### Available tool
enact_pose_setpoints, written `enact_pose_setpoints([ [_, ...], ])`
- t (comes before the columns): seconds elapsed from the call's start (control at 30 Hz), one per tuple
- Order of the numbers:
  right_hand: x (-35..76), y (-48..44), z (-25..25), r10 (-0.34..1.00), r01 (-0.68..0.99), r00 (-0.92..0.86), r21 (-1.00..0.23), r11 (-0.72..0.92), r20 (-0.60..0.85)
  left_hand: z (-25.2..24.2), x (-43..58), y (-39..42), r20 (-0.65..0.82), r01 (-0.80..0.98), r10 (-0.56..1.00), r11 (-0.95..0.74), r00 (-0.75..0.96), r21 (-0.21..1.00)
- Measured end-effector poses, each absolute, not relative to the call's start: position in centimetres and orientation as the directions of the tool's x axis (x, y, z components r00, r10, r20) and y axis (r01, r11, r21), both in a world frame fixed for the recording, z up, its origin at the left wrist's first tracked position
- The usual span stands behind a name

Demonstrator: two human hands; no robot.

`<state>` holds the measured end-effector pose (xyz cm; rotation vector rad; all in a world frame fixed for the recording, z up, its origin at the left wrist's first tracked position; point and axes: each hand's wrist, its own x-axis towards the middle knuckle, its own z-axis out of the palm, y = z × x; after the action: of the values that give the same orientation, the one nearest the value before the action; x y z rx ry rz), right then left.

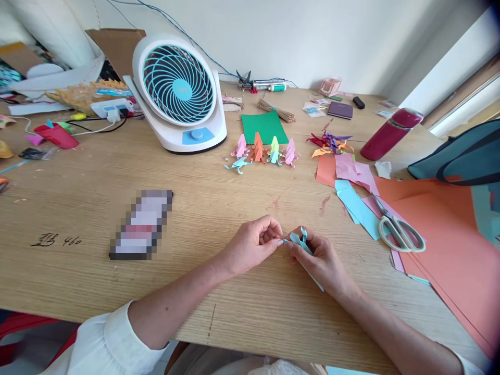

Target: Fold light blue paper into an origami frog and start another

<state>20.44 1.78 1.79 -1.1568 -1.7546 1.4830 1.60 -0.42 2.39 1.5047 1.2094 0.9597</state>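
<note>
Over the near middle of the table, my right hand (321, 256) is closed around a folded light-blue origami paper piece (301, 240). Narrow points stick up from the paper, and a long flat part runs down under the palm. From the left, my left hand (255, 240) pinches a thin tip of the same piece between thumb and fingertips. Further back stand several finished paper figures in pink (240, 146), orange (258, 147) and yellow-green (274, 148). A light-blue paper figure (238, 165) lies in front of them.
To the right lie scissors (402, 234), light-blue strips (357, 208) and large orange sheets (441, 229). A maroon flask (391, 134) stands behind them, near a teal bag (457, 151). At left are a blurred phone (142, 225) and a white fan (179, 94). A green sheet (263, 127) lies behind the figures.
</note>
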Motion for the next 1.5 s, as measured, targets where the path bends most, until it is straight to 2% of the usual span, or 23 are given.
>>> enact_pose_setpoints([
  [0.13,20.6,2.0,2.1,0.869,0.212,-0.463,-0.974,-0.08,-0.172,2.6,1.5,-0.5,0.038,0.204,0.961,-0.097,0.273,0.974],
  [0.23,20.9,2.3,2.0,0.85,0.138,-0.48,-0.976,-0.17,-0.216,2.5,1.3,-0.4,0.184,0.24,0.932,-0.265,0.312,0.934],
  [0.33,21.4,2.5,1.8,0.817,0.081,-0.514,-0.963,-0.258,-0.262,2.4,1.1,-0.3,0.388,0.315,0.849,-0.501,0.358,0.806],
  [0.43,21.6,2.5,1.8,0.791,0.065,-0.548,-0.956,-0.286,-0.273,2.4,0.9,-0.3,0.513,0.351,0.745,-0.659,0.427,0.665],
  [0.57,21.5,2.4,2.2,0.771,0.079,-0.572,-0.955,-0.287,-0.279,2.4,0.7,-0.5,0.569,0.377,0.675,-0.736,0.47,0.562],
  [0.7,21.2,2.3,2.5,0.775,0.11,-0.568,-0.959,-0.261,-0.276,2.7,0.6,-0.5,0.583,0.383,0.66,-0.751,0.474,0.538],
  [0.8,21.1,2.2,2.5,0.784,0.118,-0.57,-0.969,-0.218,-0.246,2.8,0.8,-0.5,0.561,0.386,0.7,-0.713,0.441,0.586],
  [0.87,21.1,2.1,2.3,0.799,0.12,-0.563,-0.978,-0.172,-0.21,2.7,1.1,-0.5,0.512,0.381,0.766,-0.64,0.388,0.667],
  [1.0,21.0,2.1,1.9,0.83,0.162,-0.542,-0.986,-0.047,-0.129,2.5,1.8,-0.8,0.334,0.33,0.906,-0.408,0.26,0.851],
  [1.13,20.7,1.9,1.5,0.859,0.241,-0.506,-0.969,0.05,-0.081,2.2,2.2,-0.9,0.107,0.231,0.977,-0.149,0.183,0.961],
  [1.27,20.3,1.6,1.3,0.887,0.312,-0.46,-0.944,0.108,-0.05,1.5,2.3,-0.7,-0.088,0.089,0.979,0.073,0.182,0.993],
  [1.5,19.9,1.3,1.0,0.907,0.373,-0.42,-0.917,0.141,-0.031,0.7,2.7,-0.6,-0.118,-0.023,0.983,0.123,0.138,0.992],
])
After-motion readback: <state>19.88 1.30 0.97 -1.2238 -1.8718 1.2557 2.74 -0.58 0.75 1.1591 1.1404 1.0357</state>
